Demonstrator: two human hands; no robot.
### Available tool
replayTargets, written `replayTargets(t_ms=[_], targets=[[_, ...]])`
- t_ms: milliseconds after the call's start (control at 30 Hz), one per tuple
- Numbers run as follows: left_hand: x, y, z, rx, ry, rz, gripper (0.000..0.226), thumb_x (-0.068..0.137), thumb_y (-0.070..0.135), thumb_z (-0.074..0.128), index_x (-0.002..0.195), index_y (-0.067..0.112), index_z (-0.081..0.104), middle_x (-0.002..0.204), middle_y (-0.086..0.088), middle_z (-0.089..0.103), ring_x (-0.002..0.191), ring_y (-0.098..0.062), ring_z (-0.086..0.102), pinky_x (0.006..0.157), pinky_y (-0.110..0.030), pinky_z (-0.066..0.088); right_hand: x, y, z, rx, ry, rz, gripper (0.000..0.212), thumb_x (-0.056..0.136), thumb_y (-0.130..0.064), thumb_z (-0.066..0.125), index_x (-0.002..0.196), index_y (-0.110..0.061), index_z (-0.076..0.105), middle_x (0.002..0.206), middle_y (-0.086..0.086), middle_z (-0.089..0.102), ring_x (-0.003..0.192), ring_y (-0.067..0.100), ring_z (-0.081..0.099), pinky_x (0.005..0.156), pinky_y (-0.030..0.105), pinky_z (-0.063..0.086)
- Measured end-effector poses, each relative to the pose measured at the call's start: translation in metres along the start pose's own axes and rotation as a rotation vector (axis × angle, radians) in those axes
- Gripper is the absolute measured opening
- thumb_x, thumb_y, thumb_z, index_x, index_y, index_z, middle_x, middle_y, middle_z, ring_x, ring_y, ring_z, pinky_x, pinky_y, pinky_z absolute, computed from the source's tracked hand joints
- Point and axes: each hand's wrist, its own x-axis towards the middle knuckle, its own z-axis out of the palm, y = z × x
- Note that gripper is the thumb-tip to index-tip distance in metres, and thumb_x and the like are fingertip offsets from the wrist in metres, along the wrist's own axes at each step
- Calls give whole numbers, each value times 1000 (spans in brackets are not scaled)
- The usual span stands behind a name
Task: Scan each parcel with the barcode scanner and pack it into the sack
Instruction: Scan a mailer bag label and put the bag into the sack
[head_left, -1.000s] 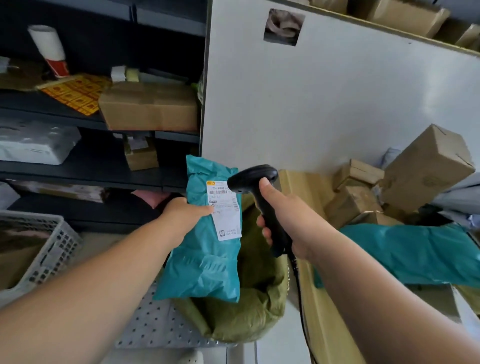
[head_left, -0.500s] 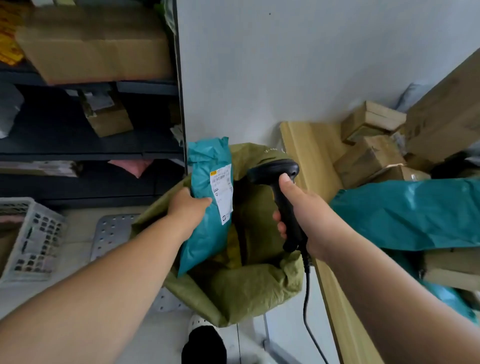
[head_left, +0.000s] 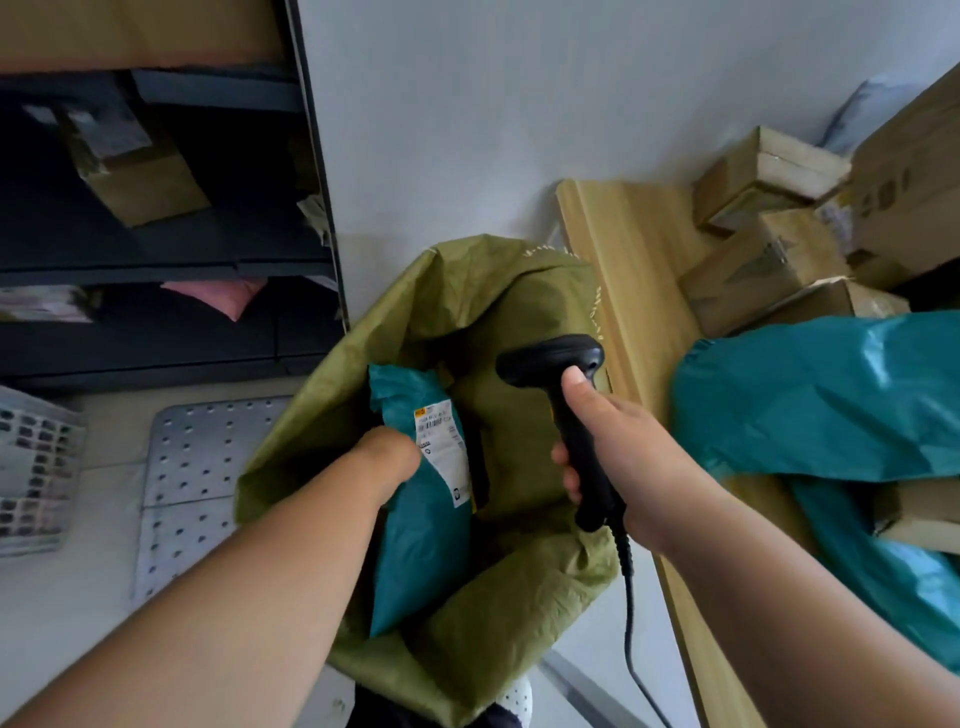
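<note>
White wall behind, left hand (head_left: 389, 460) grip closed on teal parcel (head_left: 421, 519) inside green sack (head_left: 519, 613), right hand (head_left: 618, 457) grip wrapped around barcode scanner (head_left: 571, 410)

To my right the wooden table (head_left: 641, 270) carries cardboard boxes (head_left: 763, 270) and teal mailers (head_left: 831, 395). On my left the dark shelf (head_left: 171, 260) holds a small box (head_left: 140, 182). The floor (head_left: 62, 597) bears the sack (head_left: 519, 597), a perforated plate (head_left: 202, 467) and a basket (head_left: 31, 467).
</note>
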Motion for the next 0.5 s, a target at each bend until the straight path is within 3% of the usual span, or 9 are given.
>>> replayTargets(t_ms=[67,133,200,367,500], targets=[[9,1,4,-38,-11,-51,24,95,9,49,114,-1,60,110,-19,64,101,-34,62,90,-41,53,8,5,1,-3,-5,6,49,94,-59,51,113,-14,57,69,7,59,49,18,50,49,27,44],[18,5,6,-66,-16,-58,27,97,11,51,119,-3,57,107,-18,62,98,-33,61,88,-35,51,17,9,4,-8,-10,2,47,94,-59,51,109,-14,58,68,7,59,50,19,50,50,28,43],[25,10,5,-137,-13,-29,35,97,20,56,122,-4,55,111,-17,62,100,-33,60,81,-31,46,25,11,7,-17,-17,3,46,93,-60,51,106,-16,58,69,7,60,51,20,51,51,29,44],[31,-1,-7,-117,58,36,57,91,39,62,133,3,47,128,-17,57,112,-34,57,85,-34,47,33,14,10,-33,-44,1,45,94,-60,51,106,-17,59,70,7,61,53,20,53,52,30,46],[19,-7,-17,107,100,169,71,89,41,63,145,11,30,145,-14,43,129,-33,46,107,-44,40,27,9,9,-32,-61,-16,44,95,-59,49,106,-18,59,72,8,60,55,19,52,54,32,46]])
